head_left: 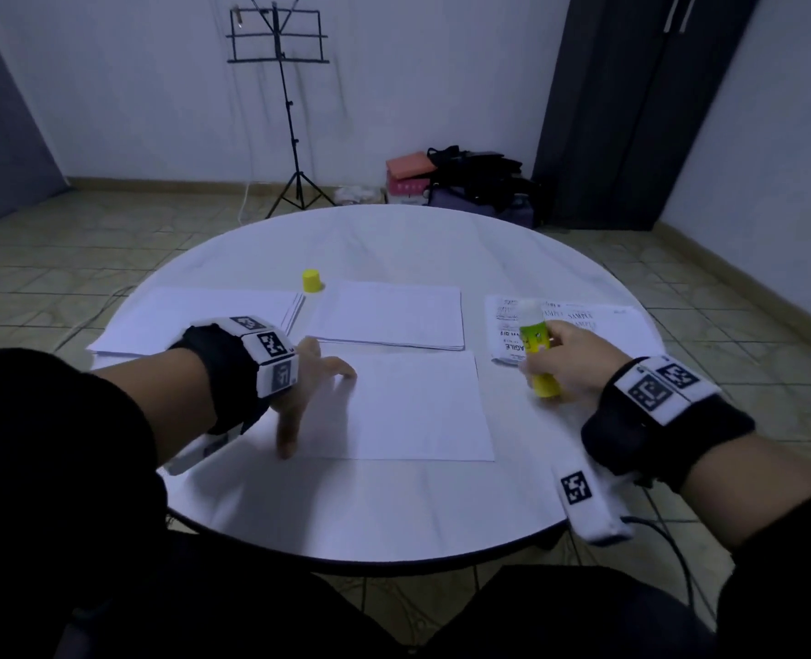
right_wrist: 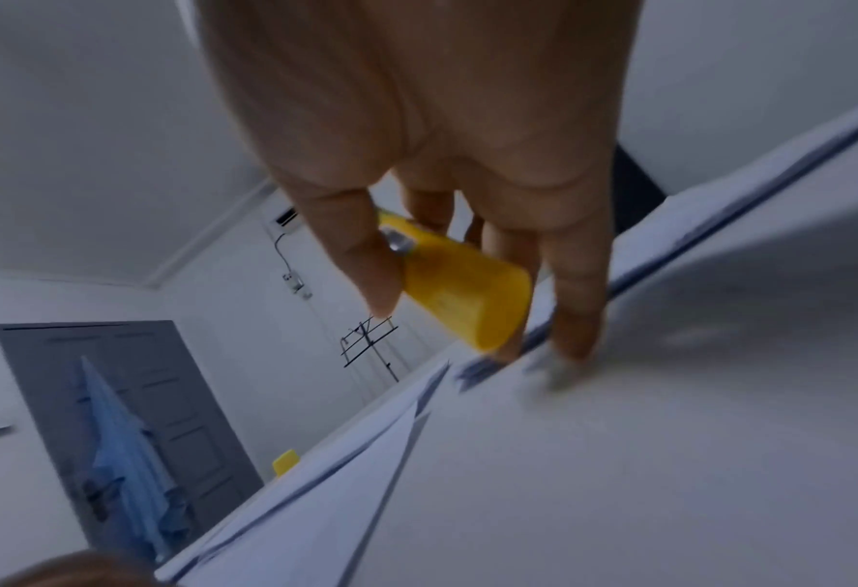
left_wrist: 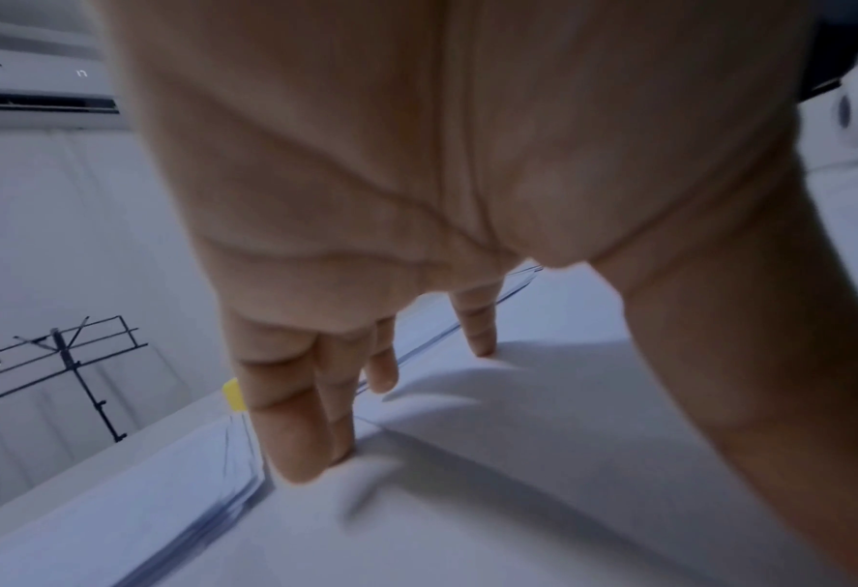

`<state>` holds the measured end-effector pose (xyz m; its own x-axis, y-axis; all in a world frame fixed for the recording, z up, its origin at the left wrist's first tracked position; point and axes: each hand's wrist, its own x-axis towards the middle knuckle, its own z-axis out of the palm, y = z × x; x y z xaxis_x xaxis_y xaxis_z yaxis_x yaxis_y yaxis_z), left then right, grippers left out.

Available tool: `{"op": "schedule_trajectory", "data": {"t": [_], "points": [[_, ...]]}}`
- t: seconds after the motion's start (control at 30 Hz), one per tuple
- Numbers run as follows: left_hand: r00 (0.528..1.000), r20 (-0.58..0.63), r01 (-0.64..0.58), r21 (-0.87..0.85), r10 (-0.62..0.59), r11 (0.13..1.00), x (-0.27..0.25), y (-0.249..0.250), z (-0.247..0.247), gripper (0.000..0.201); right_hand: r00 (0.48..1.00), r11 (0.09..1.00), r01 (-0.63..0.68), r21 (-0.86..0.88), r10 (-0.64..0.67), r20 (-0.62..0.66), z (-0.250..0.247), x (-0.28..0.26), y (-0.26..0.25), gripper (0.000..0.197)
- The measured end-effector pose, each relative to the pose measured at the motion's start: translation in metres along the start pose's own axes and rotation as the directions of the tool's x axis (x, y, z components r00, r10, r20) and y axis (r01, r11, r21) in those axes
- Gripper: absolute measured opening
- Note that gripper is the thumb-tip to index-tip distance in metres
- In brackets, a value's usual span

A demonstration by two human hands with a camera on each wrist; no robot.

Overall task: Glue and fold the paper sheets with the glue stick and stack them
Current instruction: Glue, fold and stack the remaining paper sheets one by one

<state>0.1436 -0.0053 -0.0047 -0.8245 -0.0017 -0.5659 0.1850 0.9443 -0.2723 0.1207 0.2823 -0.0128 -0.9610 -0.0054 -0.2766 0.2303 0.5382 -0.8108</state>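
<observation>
A single white sheet (head_left: 413, 406) lies flat in front of me on the round white table (head_left: 394, 511). My left hand (head_left: 315, 401) rests on the sheet's left edge, its spread, straight fingers (left_wrist: 296, 437) touching the paper (left_wrist: 517, 456). To the right of the sheet, my right hand (head_left: 567, 356) grips the yellow-green glue stick (head_left: 539, 354) just above the table. The stick is uncapped, its white tip pointing up and away. In the right wrist view the fingers (right_wrist: 577, 294) curl round the yellow tube (right_wrist: 462, 294). The yellow cap (head_left: 311, 281) stands at the back.
A stack of white sheets (head_left: 194, 321) lies at the left, and another stack (head_left: 389, 313) sits behind the single sheet. A printed paper (head_left: 584, 325) lies at the right under the glue stick. Beyond the table are a music stand (head_left: 282, 111) and bags (head_left: 465, 178).
</observation>
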Motion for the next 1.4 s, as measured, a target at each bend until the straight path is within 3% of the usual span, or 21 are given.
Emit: {"op": "schedule_trajectory", "data": {"t": [0.2,0.4,0.53,0.63,0.7,0.77,0.83,0.93,1.03,1.13,1.27,1.33,1.4], "points": [[0.995,0.087,0.043,-0.022,-0.041,0.999,0.003,0.006,-0.002,0.125,1.0,0.997,0.006,-0.071,-0.005,0.015,-0.006,0.014,0.004,0.036],[0.995,0.096,0.003,-0.114,0.008,0.993,0.006,-0.003,0.003,0.124,0.999,0.994,-0.038,-0.102,0.038,-0.004,-0.005,0.02,0.007,0.036],[0.997,0.067,-0.039,-0.119,0.047,0.992,0.008,-0.009,0.007,0.122,0.993,0.98,-0.115,-0.165,0.108,-0.051,-0.003,0.016,0.012,0.068],[0.996,0.057,-0.062,-0.116,0.069,0.991,0.008,-0.015,0.008,0.122,0.979,0.965,-0.197,-0.171,0.183,-0.094,-0.003,0.004,0.009,0.077],[0.995,0.037,-0.083,-0.124,0.088,0.989,0.009,-0.021,0.008,0.123,0.968,0.943,-0.246,-0.224,0.228,-0.106,-0.002,-0.006,0.005,0.072],[0.992,0.018,-0.121,-0.16,0.125,0.98,0.009,-0.028,0.008,0.123,0.964,0.913,-0.265,-0.311,0.256,-0.07,0.003,-0.017,-0.003,0.05],[0.986,-0.001,-0.166,-0.207,0.169,0.964,0.008,-0.035,0.008,0.12,0.962,0.878,-0.228,-0.42,0.27,0.041,0.016,-0.029,-0.017,0.028],[0.972,-0.061,-0.234,-0.32,0.227,0.918,0.007,-0.052,0.009,0.112,0.953,0.843,-0.068,-0.533,0.212,0.215,0.049,-0.039,-0.054,0.028],[0.962,-0.118,-0.272,-0.523,0.247,0.808,0.005,-0.077,0.005,0.091,0.945,0.758,0.111,-0.643,0.121,0.305,0.093,-0.032,-0.103,0.025],[0.973,-0.177,-0.223,-0.532,0.15,0.817,0.011,-0.112,-0.002,0.07,0.934,0.64,0.264,-0.722,0.017,0.357,0.138,-0.01,-0.15,0.028],[0.978,-0.187,0.019,-0.369,-0.094,0.929,0.029,-0.163,-0.006,0.066,0.926,0.457,0.37,-0.809,-0.113,0.36,0.193,0.031,-0.195,0.035],[0.963,-0.167,0.148,-0.337,-0.213,0.93,0.044,-0.186,0.0,0.068,0.937,0.437,0.349,-0.829,-0.133,0.324,0.211,0.05,-0.205,0.047],[0.947,-0.116,0.251,-0.309,-0.298,0.917,0.063,-0.209,0.012,0.077,0.94,0.447,0.34,-0.827,-0.152,0.305,0.222,0.068,-0.209,0.033]]}}
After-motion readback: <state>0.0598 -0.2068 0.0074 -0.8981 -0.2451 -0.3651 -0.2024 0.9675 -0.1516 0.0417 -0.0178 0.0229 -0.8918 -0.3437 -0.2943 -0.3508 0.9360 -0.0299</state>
